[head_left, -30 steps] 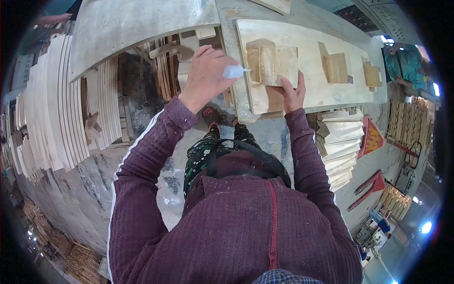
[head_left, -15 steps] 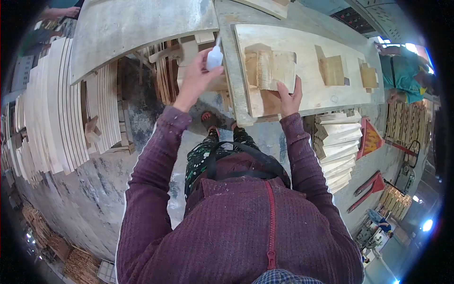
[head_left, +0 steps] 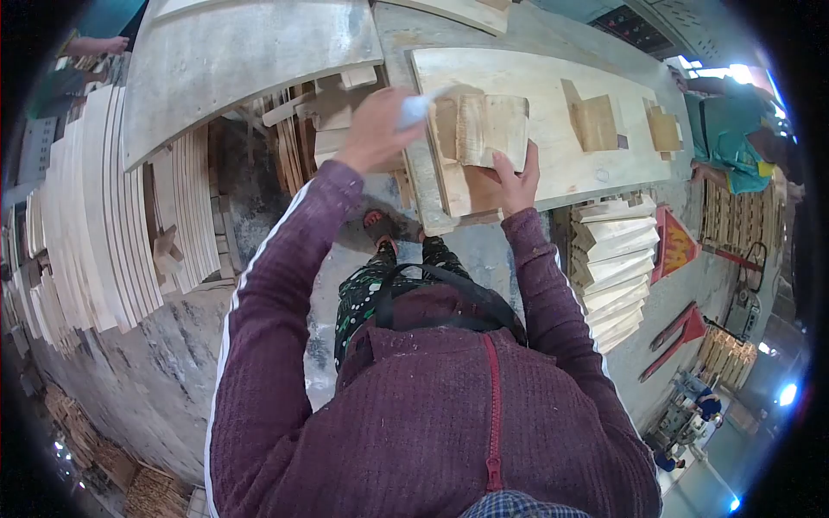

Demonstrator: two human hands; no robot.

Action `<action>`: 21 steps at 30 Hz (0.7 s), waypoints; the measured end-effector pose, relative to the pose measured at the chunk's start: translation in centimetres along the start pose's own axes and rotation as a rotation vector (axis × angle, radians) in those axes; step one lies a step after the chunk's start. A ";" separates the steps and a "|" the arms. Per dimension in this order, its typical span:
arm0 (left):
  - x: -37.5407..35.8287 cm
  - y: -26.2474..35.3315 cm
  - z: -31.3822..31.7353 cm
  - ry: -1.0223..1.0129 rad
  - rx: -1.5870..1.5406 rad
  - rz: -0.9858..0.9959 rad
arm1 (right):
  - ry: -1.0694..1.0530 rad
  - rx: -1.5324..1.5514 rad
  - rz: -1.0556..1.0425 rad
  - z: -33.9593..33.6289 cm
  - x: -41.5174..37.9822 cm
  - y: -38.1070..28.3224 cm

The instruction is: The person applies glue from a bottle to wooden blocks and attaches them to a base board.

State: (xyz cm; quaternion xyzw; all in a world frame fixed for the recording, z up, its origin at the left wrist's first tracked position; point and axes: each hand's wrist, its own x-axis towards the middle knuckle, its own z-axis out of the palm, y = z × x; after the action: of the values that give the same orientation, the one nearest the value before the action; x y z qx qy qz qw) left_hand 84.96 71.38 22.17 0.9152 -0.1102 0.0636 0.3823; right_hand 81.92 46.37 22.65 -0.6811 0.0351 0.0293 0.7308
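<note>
My left hand (head_left: 378, 129) is wrapped round a small white squeeze bottle (head_left: 414, 110), its thin nozzle pointing right toward a wooden block. That pale wooden block (head_left: 505, 125) rests on a long light board (head_left: 553, 82), and my right hand (head_left: 515, 179) grips its near right edge, thumb on the face and fingers at the side. Motion blurs the left fingers and bottle a little. Further right on the same board lie a second block (head_left: 596, 123) and a third block (head_left: 664, 131).
Curved planks (head_left: 95, 207) stand stacked at the left, beside a large panel (head_left: 250, 60). Below the board's right end sits a pile of wood pieces (head_left: 613, 259). A co-worker in a green shirt (head_left: 734, 142) is at the right; another person's hand (head_left: 99, 45) shows upper left.
My left hand has moved right with the bottle, turning it from upright so the nozzle tips toward the block. My right hand keeps its grip on the block.
</note>
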 end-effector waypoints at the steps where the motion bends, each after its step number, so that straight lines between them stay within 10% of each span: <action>1: -1.2 -0.4 -0.7 0.093 -0.152 -0.125 | -0.004 -0.015 -0.018 0.1 0.1 -0.1; 8: -9.2 -5.0 -1.2 0.306 -0.358 -0.475 | -0.021 -0.504 -0.245 1.9 0.7 -1.8; 21: -10.7 -10.0 2.5 0.378 -0.239 -0.410 | -0.025 -0.875 -0.226 5.8 -0.7 -3.2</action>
State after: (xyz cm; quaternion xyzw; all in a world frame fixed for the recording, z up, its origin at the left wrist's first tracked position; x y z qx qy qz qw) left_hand 77.21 78.05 11.45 0.8388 0.1430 0.1409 0.5061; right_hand 81.53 51.94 26.28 -0.9251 -0.0641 -0.0302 0.3731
